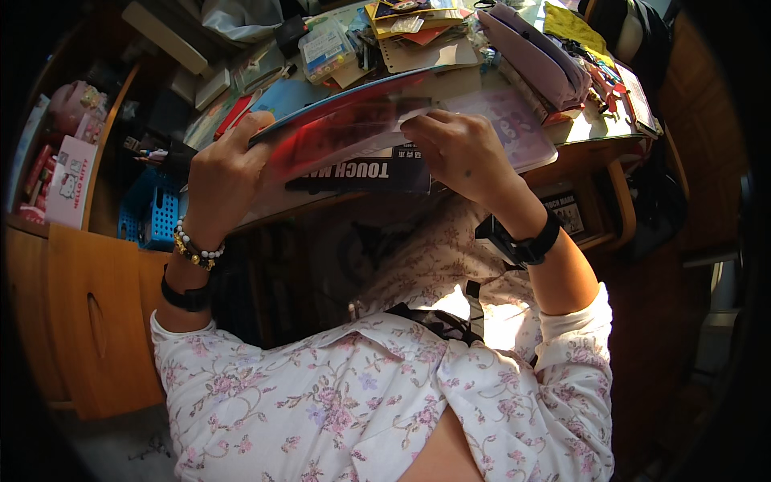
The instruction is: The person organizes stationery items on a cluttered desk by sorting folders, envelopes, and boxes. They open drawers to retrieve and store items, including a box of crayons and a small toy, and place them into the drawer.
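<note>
My left hand [226, 169] grips the left end of a red folder with a blue edge and clear plastic sheets [337, 129], held up above the desk's front edge. The fingers of my right hand [461, 147] pinch the rim of a clear sheet at the folder's right side, and that sheet stands a little apart from the red part. Beneath the folder lies a black pad [379, 175] with large white lettering, partly hidden. A translucent pink plastic case [518, 129] lies on the desk just past my right hand.
Behind the folder, the desk bears a clear box of small items [327, 51], piled notebooks and cards [421, 54], a purple pencil case [536, 57] and a yellow cloth [575, 29]. At left stand a blue perforated basket [162, 211] and a pink box [72, 181] on a shelf.
</note>
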`<state>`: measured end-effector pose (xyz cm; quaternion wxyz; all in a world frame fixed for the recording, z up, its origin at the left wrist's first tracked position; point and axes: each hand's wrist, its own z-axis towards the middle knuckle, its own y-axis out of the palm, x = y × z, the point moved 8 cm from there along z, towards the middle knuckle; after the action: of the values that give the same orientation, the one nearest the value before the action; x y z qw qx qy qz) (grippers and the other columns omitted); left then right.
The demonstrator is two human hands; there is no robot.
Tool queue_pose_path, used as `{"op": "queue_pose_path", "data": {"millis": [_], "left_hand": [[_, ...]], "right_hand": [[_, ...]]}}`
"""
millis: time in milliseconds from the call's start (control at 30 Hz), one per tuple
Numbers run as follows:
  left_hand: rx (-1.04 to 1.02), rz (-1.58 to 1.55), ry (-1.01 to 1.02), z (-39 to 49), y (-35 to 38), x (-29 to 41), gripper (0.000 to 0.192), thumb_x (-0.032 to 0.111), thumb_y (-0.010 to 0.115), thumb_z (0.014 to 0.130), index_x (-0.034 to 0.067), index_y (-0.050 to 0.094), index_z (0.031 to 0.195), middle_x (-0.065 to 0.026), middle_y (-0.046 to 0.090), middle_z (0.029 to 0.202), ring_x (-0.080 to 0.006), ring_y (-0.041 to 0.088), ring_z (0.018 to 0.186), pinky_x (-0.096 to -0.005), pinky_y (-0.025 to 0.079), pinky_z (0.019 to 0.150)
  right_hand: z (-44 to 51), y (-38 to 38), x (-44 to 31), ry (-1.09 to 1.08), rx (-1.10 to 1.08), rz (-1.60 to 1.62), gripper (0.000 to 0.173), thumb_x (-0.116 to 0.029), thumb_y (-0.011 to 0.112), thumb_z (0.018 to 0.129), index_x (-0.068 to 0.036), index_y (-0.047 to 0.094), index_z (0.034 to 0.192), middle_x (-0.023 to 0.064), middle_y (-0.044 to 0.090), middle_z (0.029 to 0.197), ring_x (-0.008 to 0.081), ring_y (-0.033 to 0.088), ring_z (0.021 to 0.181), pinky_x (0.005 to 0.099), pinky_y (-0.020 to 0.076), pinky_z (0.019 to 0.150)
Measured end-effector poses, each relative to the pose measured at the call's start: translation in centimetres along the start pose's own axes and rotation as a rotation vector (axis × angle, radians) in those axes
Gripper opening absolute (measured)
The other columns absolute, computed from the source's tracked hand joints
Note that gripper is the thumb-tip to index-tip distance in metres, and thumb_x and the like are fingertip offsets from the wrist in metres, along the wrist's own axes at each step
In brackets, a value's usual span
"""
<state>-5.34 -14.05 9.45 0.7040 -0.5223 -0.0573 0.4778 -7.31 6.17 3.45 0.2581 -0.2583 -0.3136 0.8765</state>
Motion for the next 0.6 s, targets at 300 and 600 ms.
{"op": "queue_pose_path", "data": {"millis": [300, 600], "left_hand": [[0.041, -0.002, -0.080, -2.3, 0.6, 1.7, 0.033, 0.007, 0.068, 0.074, 0.011, 0.066, 0.106, -0.0017, 0.059, 0.108, -0.0215, 0.065, 0.075, -0.0320, 0.052, 0.059], [0.128, 0.015, -0.158, 1.4, -1.7, -5.6, 0.035, 0.003, 0.061, 0.078, 0.018, 0.067, 0.109, -0.0018, 0.064, 0.105, -0.0236, 0.067, 0.076, -0.0321, 0.056, 0.063]], "right_hand": [[0.7, -2.2, -2.1, -0.072, 0.176, 0.149, 0.012, -0.006, 0.067, 0.079, -0.006, 0.061, 0.090, 0.0075, 0.063, 0.076, 0.0277, 0.062, 0.063, 0.0351, 0.0491, 0.056], [-4.1, 0.2, 2.8, 0.571, -0.376, 0.081, 0.037, -0.027, 0.069, 0.081, -0.003, 0.051, 0.101, 0.0161, 0.063, 0.088, 0.0349, 0.061, 0.090, 0.0423, 0.0472, 0.074]]}}
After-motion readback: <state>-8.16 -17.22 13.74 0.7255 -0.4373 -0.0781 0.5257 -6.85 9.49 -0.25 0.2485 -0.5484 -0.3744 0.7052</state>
